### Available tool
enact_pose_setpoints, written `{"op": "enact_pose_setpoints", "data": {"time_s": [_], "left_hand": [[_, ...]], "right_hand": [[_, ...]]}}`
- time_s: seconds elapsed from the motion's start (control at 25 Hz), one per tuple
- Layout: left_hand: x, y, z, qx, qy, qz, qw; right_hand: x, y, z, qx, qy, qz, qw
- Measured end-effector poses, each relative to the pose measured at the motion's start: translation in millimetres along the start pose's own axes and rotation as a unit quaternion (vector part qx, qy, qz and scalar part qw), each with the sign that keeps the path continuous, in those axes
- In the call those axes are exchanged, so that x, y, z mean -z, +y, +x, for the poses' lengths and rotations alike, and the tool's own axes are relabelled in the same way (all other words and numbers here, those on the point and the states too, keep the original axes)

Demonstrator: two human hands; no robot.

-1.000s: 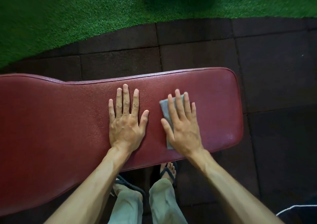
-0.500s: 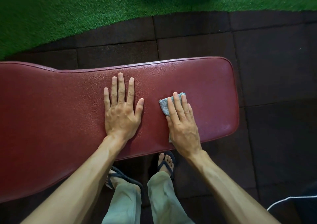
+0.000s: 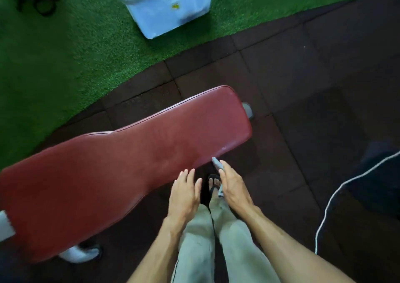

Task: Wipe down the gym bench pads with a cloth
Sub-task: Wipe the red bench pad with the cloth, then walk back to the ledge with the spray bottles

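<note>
The red pad point(image 3: 129, 161) is seen running from the lower left up to its rounded end at the right, over dark floor tiles point(image 3: 303, 76) with green turf point(image 3: 65, 55) and a pale blue box point(image 3: 168, 7) beyond. Just off the pad's near edge, toward its right end, the left hand point(image 3: 184, 196) is held flat with its fingers point(image 3: 187, 175) spread and nothing in them. Beside it, the right hand point(image 3: 234, 189) is closed on the grey cloth point(image 3: 217, 164), whose tip sticks out past the fingertips close to the near edge, clear of the pad. A white cord point(image 3: 333, 196) lies at the far right.

To wipe well, the cloth is best laid flat again and drawn in overlapping passes along the pad, edges and seam included.

Half a second ago both hands were pressed on the pad, the cloth flat under the right palm; now both are lifted off and drawn back, and the view is tilted.
</note>
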State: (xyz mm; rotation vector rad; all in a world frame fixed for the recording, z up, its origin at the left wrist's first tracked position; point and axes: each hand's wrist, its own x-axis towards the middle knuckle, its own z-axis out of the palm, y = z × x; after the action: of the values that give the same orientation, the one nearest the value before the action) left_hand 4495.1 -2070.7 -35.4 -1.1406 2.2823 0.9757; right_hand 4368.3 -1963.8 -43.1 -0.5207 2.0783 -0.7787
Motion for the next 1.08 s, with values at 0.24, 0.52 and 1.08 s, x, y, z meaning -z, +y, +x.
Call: {"op": "enact_pose_setpoints", "data": {"time_s": [0.24, 0.52, 1.08], "left_hand": [[33.0, 98.4, -33.0, -0.072, -0.067, 0.008, 0.995], [15.5, 273.1, 43.9, -0.154, -0.203, 0.176, 0.951], [-102.7, 731.6, 202.5, -0.259, -0.238, 0.256, 0.900]], "right_hand": [[71.4, -10.2, -70.0, -0.107, 0.089, -0.006, 0.990], [196.9, 40.6, -63.2, -0.179, 0.192, 0.041, 0.964], [619.0, 194.9, 43.4, -0.262, 0.280, 0.126, 0.915]]}}
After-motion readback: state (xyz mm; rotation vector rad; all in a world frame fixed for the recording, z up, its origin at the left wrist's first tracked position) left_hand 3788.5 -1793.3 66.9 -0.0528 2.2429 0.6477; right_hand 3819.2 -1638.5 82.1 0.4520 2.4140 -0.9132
